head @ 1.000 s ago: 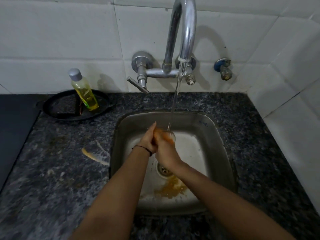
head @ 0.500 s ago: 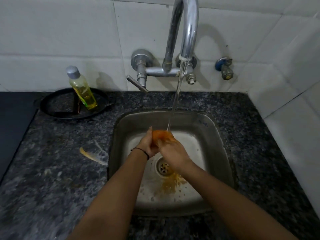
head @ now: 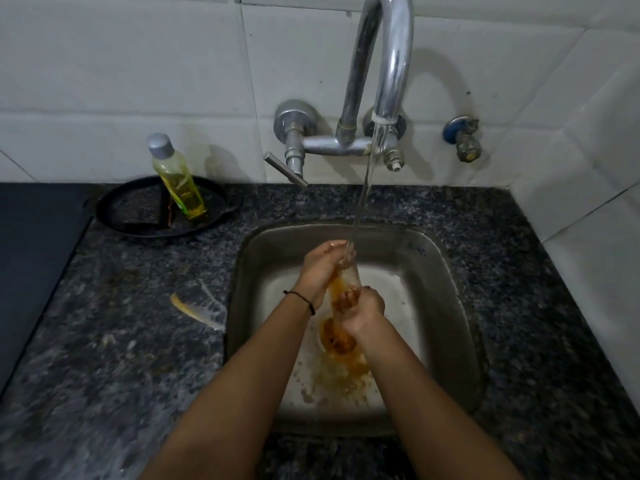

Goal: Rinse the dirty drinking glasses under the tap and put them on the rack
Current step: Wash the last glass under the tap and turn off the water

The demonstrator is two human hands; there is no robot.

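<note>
Orange residue now draining from glass (head: 347,271), tilted under tap (head: 388,64) stream at sink (head: 450,271) centre. Left hand (head: 320,268) wrapped round upper wall at 10 o'clock; right hand (head: 362,308) closed round base. Rinse incomplete.

Clear glass (head: 348,282), orange-stained, tilted over sink, under tap stream
</note>
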